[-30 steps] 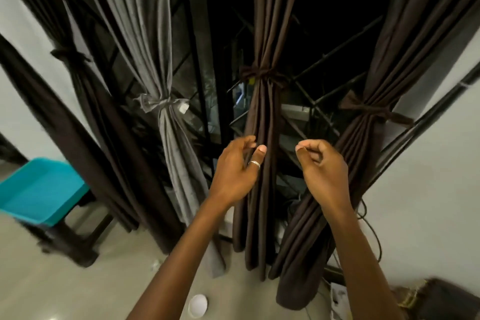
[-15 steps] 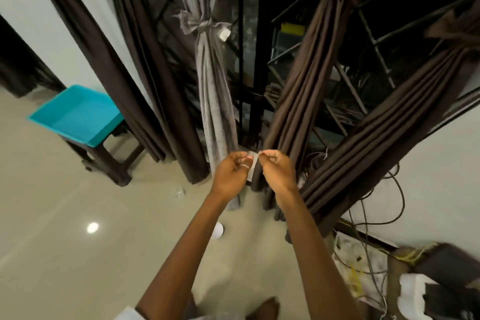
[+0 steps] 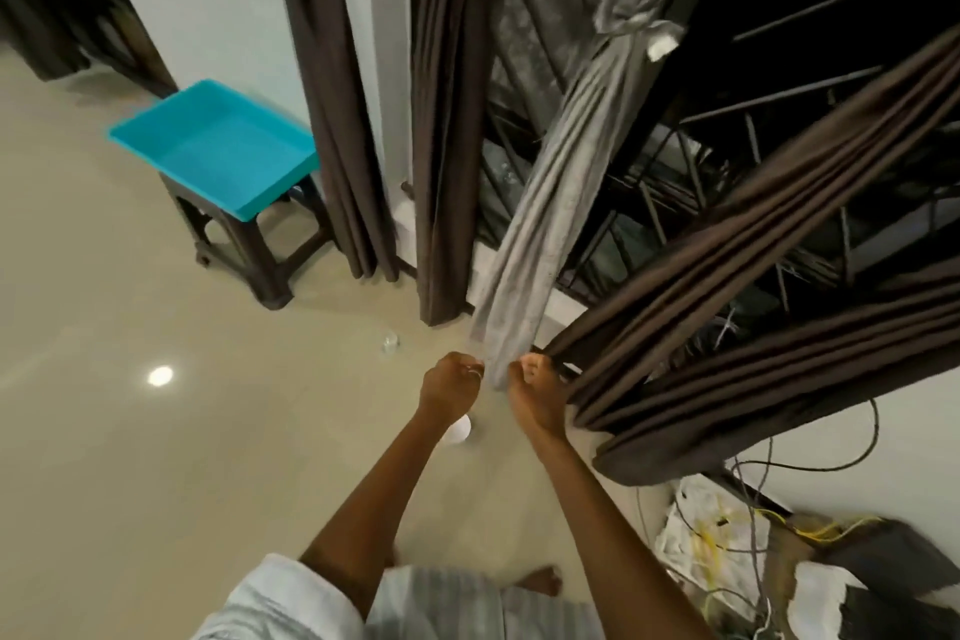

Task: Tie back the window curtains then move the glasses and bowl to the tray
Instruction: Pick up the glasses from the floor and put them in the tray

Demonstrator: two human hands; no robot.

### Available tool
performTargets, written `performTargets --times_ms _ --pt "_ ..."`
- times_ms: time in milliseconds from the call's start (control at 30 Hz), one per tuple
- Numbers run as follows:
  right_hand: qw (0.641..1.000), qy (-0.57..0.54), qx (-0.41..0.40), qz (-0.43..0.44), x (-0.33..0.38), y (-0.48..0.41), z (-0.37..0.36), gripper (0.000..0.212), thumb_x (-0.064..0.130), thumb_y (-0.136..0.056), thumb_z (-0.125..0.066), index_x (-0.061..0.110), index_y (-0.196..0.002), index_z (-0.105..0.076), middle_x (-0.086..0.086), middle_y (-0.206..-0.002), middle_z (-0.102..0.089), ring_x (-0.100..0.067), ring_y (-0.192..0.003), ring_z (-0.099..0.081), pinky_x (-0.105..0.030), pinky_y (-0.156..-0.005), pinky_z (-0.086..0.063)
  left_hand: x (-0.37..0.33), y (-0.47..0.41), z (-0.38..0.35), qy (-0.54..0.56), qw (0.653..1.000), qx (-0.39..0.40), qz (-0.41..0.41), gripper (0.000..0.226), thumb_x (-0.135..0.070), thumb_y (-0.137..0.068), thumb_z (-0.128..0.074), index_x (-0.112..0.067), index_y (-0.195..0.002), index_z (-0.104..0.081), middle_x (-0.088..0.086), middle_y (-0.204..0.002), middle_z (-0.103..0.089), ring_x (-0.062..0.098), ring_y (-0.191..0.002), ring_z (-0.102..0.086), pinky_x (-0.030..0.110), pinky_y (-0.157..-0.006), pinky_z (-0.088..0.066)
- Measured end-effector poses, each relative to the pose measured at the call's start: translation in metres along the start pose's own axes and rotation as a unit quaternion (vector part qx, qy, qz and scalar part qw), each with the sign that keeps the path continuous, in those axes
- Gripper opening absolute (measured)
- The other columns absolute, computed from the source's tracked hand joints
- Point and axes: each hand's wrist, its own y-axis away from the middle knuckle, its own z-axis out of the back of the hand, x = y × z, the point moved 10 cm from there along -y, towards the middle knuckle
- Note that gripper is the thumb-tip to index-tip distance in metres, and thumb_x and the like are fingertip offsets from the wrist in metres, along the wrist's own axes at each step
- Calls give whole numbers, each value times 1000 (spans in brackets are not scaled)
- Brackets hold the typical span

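Note:
My left hand (image 3: 451, 387) and my right hand (image 3: 537, 395) are held close together low over the floor, fingers curled shut. The hem of the tied grey curtain (image 3: 561, 182) shows between them; I cannot tell whether they pinch anything. Brown curtains (image 3: 727, 286) hang bunched to the right, and two more (image 3: 447, 120) hang to the left. A small clear glass (image 3: 389, 342) stands on the floor left of my hands. A white bowl (image 3: 458, 431) lies on the floor, partly hidden by my left wrist. The teal tray (image 3: 213, 146) rests on a dark stool (image 3: 249, 250) at the left.
A barred window (image 3: 779, 172) lies behind the curtains. Loose cables and papers (image 3: 717, 546) clutter the floor at lower right. My bare foot (image 3: 540, 582) is below my arms. Beige tiled floor (image 3: 156, 483) spreads to the left.
My hands have come down from the brown curtain and closed in on each other near the floor. The view has tilted down and left, bringing the tray, glass and bowl closer.

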Motion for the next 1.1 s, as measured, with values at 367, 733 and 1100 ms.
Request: performTargets --times_ms 367,733,1100 --pt "993 77 83 -47 -3 7 -98 40 35 -101 -53 5 -127 -57 -14 -132 -63 -30 -120 -60 -35 -97 -47 82 -32 49 -8 998 12 63 32 -13 -93 -50 -16 -115 -72 3 -128 -69 27 -120 -61 33 -102 -48" --pt "980 43 148 -129 0 -73 -170 43 33 -103 -49 3 -135 -53 -17 -135 -62 -35 -124 -58 -40 -102 -48 54 -115 86 -97 992 34 76 29 -20 -97 -50 -13 -120 -66 3 -128 -68 26 -121 -62 34 -103 -49" --pt "967 62 174 -177 16 -119 -200 42 33 -102 -49 8 -133 -59 -14 -133 -64 -33 -124 -58 -37 -103 -46 42 -180 88 -227 964 131 39 30 -16 -99 -49 -11 -117 -72 5 -131 -66 25 -122 -60 31 -106 -45"
